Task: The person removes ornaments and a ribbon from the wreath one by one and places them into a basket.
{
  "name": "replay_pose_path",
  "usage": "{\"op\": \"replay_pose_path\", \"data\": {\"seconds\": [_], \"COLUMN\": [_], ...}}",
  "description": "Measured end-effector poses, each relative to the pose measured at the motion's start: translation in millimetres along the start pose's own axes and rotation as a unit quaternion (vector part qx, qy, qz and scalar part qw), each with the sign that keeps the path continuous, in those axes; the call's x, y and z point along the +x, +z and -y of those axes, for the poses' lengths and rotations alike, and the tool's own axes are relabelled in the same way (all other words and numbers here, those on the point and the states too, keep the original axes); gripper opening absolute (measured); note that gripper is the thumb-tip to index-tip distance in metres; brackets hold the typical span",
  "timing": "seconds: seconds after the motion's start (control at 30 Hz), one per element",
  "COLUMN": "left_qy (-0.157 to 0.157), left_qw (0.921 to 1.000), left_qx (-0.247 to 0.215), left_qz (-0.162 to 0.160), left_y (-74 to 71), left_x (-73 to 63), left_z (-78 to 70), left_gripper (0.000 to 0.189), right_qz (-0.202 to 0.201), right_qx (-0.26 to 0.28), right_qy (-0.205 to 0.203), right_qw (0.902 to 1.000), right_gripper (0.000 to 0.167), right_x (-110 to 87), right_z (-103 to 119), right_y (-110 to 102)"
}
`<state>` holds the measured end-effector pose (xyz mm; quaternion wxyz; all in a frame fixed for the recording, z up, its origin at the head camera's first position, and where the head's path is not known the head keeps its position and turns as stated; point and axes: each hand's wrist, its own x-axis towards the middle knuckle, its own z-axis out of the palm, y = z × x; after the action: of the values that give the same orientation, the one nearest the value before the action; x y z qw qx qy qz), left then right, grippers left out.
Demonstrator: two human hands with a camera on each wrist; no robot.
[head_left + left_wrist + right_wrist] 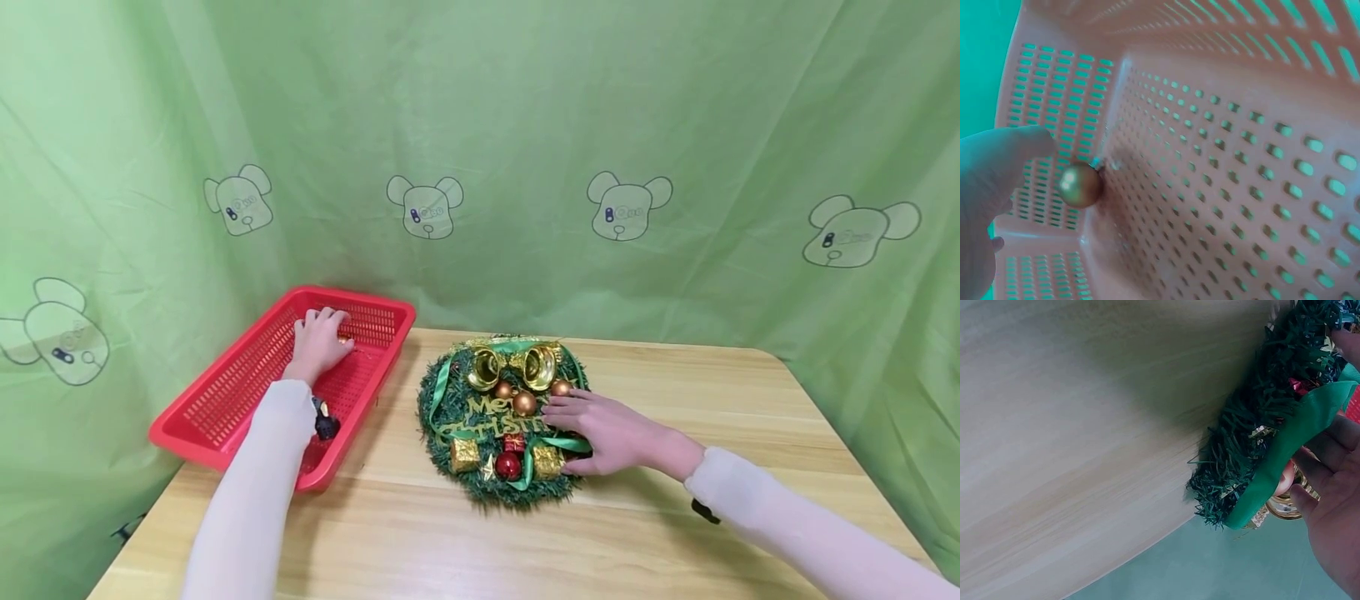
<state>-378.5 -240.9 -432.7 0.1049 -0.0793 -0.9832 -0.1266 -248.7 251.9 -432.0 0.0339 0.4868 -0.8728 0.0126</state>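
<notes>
My left hand [318, 340] reaches down into a red plastic basket [405, 315], thumb and forefinger apart. Near its fingertips, at the basket's far end, is a shiny copper-gold ball ornament [1081, 185], lying in front of the thumb and finger in the left wrist view. My right hand [611, 429] rests on the right edge of a green Christmas wreath [442, 392], fingers spread over it. Gold bells [538, 367], copper balls [524, 403], a red ball [507, 466] and gold gift boxes [464, 455] decorate the wreath. A green ribbon [1297, 450] runs beside the right fingers.
The wreath lies flat on a light wooden table [675, 533], right of the basket. Behind and at both sides hangs a green curtain [510, 100] with printed bear heads. A small dark object [326, 421] shows beside the left wrist.
</notes>
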Motion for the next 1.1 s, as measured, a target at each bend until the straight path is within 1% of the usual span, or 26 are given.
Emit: {"op": "replay_pose_path", "data": {"seconds": [0.17,0.27,0.63,0.8,0.9,1.1], "left_qy": [0.011,0.025,0.07,0.092,0.11,0.142], "left_qw": [0.9998,0.9992,0.9945,0.9924,0.9908,0.9861], "left_qx": [-0.004,-0.004,-0.024,-0.027,-0.025,-0.026], "left_qz": [-0.018,-0.031,-0.074,-0.077,-0.075,-0.083], "left_y": [-6.0,-11.1,-38.5,-50.0,-55.7,-65.6], "left_x": [5.5,7.1,11.0,10.6,10.4,10.8], "left_z": [-9.7,-14.1,-30.0,-46.2,-59.0,-83.8], "left_gripper": [0.048,0.046,0.042,0.043,0.044,0.044], "right_qz": [-0.003,-0.003,-0.004,-0.004,-0.002,-0.007], "right_qx": [0.002,0.003,0.0,0.0,0.0,-0.002], "right_qy": [-0.001,-0.002,-0.006,-0.004,-0.005,-0.007], "right_qw": [1.0,1.0,1.0,1.0,1.0,0.9999], "right_gripper": [0.071,0.071,0.071,0.07,0.071,0.071], "right_x": [-0.5,-0.1,1.4,1.0,-0.6,-0.7], "right_z": [0.0,0.4,1.0,1.2,1.0,1.1], "right_y": [0.3,-0.6,-2.3,-1.7,-1.0,-0.5]}}
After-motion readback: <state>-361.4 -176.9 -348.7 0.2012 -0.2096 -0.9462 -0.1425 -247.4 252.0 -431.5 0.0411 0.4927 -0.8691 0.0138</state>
